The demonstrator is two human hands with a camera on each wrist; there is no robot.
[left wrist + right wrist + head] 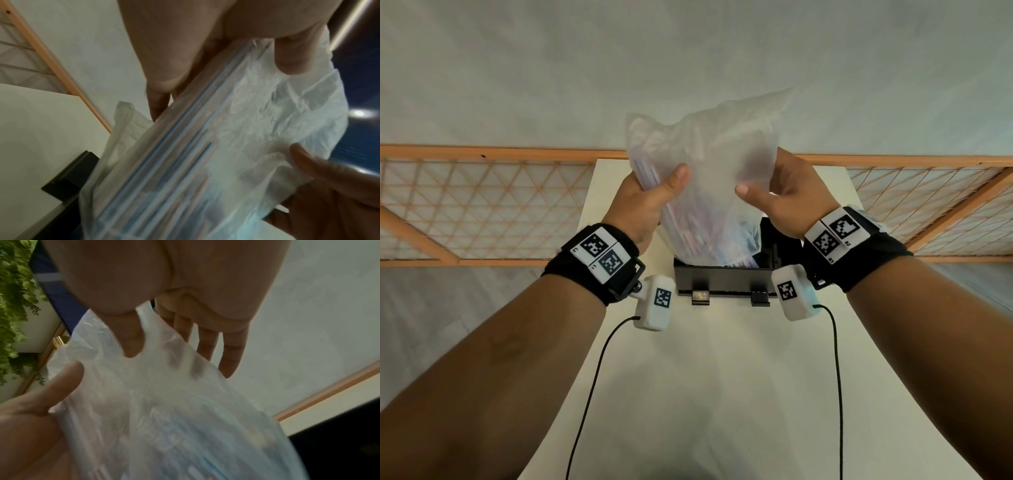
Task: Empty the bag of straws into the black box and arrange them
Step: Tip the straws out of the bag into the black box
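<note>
A thin clear plastic bag (709, 171) full of coloured straws (698, 233) hangs upside down over the black box (722, 274) on the white table (722, 377). Its lower end dips into the box. My left hand (654, 195) grips the bag's left side, thumb across the front. My right hand (777, 195) pinches its right side. In the left wrist view the straws (174, 154) run lengthwise through the bag (257, 121), and the box (69, 178) lies lower left. The right wrist view shows my thumb and fingers (131, 340) pinching the film of the bag (164, 402).
Two small clips (701, 296) sit on the box's near edge. A wooden lattice rail (482, 205) runs behind the table on both sides. Cables (592, 394) trail from my wrist cameras over the table. Green foliage (12, 305) shows far left in the right wrist view.
</note>
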